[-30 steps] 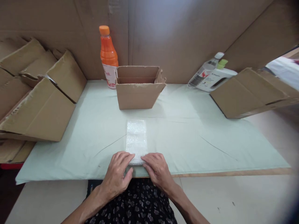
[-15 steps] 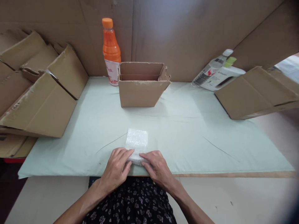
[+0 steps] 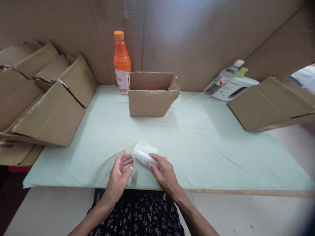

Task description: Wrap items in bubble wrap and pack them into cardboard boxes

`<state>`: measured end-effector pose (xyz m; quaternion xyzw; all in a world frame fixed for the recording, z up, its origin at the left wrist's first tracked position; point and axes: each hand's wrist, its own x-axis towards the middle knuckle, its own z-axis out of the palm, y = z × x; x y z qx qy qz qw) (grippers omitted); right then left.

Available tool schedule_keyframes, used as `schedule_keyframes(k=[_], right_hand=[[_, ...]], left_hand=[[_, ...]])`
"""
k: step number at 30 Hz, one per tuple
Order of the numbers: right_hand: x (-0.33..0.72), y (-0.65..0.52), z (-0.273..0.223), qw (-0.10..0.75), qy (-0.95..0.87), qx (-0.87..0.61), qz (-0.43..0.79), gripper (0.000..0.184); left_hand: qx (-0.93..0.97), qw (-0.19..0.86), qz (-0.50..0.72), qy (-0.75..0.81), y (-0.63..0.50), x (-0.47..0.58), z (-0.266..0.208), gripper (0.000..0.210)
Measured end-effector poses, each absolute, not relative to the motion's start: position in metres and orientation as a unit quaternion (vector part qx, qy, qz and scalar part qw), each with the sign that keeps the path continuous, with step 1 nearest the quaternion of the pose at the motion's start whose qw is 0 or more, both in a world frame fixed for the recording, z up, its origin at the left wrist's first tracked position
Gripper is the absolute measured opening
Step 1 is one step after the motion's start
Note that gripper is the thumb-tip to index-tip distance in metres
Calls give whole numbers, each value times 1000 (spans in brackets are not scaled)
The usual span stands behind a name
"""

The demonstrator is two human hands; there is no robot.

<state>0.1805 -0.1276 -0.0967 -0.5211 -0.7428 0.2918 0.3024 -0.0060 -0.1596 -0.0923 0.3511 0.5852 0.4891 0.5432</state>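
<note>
A small roll of clear bubble wrap (image 3: 143, 155) lies tilted on the pale green cloth near the table's front edge, with a flat flap at its far side. My right hand (image 3: 164, 170) grips the roll's right end between thumb and fingers. Just left of the roll, my left hand (image 3: 121, 170) is off it, palm turned inward and fingers loosely spread, holding nothing. Whether anything is inside the wrap cannot be made out.
A cut cardboard box (image 3: 147, 103) stands at the back middle, beside an orange bottle (image 3: 122, 62). Larger cardboard boxes (image 3: 52, 111) fill the left side. At the right are a clear bottle (image 3: 222, 78), a white jug (image 3: 237, 87) and another cardboard box (image 3: 268, 105).
My left hand has let go of the bubble wrap and moved left, opening. The wrap has turned askew, with my right hand still on it. The view has shifted slightly.
</note>
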Motion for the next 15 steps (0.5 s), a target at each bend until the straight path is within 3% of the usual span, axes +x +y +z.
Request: schedule_keyframes(k=[3,6,9,12,15], right_hand=[[175,-136,-90,314,-693,-498,415,24],[180,-138,-80,349,-685,-507,391,24],[189,-129,-71,373,-651,-518,411,38],[189,-119,-67,315,-622,-464,546,49],[185,-114,-66,268,-610,-448,596,35]], left_hand=[[244,667,517,478,-165,6,-84,67],[237,684,520,453,-162,8,-78,69],[307,697,464,452,-162,1,-75,69],[398,690,405,449,-164,-3,-79,75],[493,632,362,476,-161,-4,-85,76]])
